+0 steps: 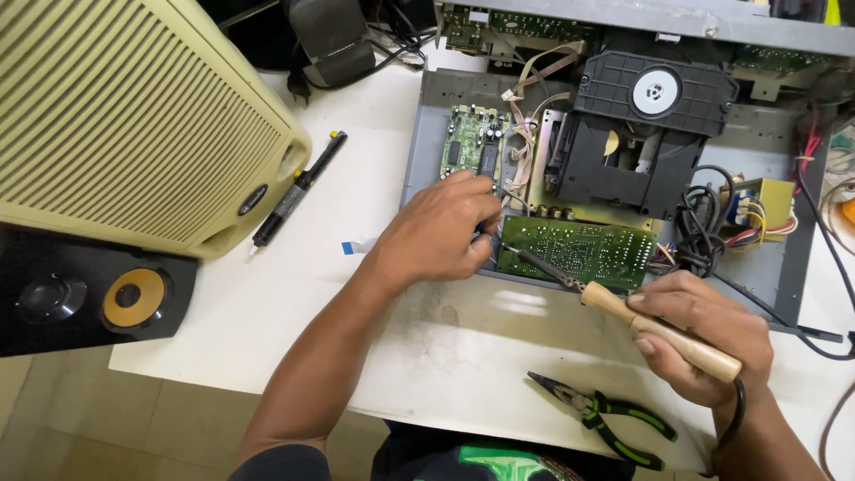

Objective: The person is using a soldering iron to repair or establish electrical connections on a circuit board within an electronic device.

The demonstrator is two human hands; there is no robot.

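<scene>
An opened disc player chassis (427,134) lies on the white table (356,160), showing a green circuit board (579,251) at its front, a smaller green board (469,142) at the left and a black disc drive (646,116). My right hand (704,334) grips a soldering iron with a wooden handle (663,330); its metal tip (525,258) rests on the front board's left end. My left hand (445,230) is pinched closed at that same spot, holding something thin and small that I cannot make out.
A cream speaker box (125,116) stands at the left above a black speaker with a yellow cone (134,297). A black pen-shaped tool (298,189) lies beside it. Green-handled pliers (606,419) lie near the front edge. A transformer (757,207) and black cables (699,227) sit at the right.
</scene>
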